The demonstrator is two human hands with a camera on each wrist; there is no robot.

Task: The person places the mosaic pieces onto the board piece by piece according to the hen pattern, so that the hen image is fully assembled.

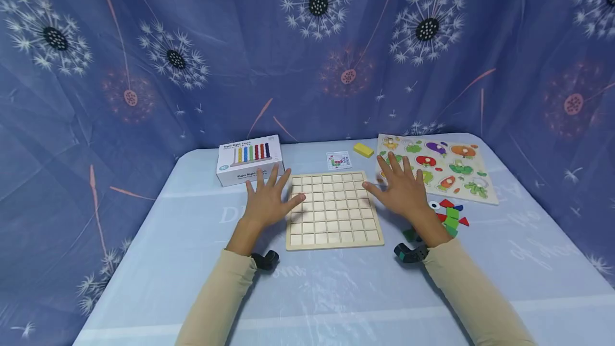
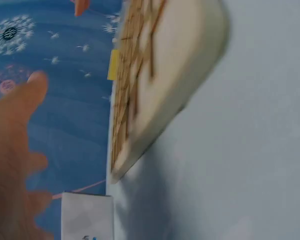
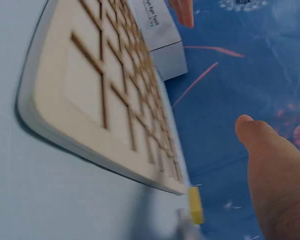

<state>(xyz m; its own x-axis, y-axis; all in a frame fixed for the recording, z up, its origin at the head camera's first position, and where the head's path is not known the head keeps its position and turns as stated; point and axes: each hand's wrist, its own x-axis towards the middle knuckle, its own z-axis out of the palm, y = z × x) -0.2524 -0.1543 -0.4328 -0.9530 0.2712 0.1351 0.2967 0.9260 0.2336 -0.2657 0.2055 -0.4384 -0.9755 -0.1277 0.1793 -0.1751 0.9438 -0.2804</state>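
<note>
A square wooden grid board [image 1: 334, 210] of pale cells lies flat on the table, its near corners large in both wrist views. My left hand [image 1: 266, 203] hovers by its left edge, fingers spread, thumb reaching over the cells. Over the right side, my right hand [image 1: 402, 188] is spread too, its thumb near the board's right edge and its fingertips overlapping a vegetable puzzle board [image 1: 463, 167]. Both hands hold nothing. Under the right wrist lie several small coloured blocks [image 1: 451, 220] in green, red and blue, partly hidden by the forearm.
A white box [image 1: 250, 160] printed with coloured bead columns stands behind the left hand. At the back are a small printed pattern card [image 1: 339, 160] and a yellow block [image 1: 363, 150]. A blue dandelion-print curtain [image 1: 307, 68] hangs behind the table [image 1: 158, 260].
</note>
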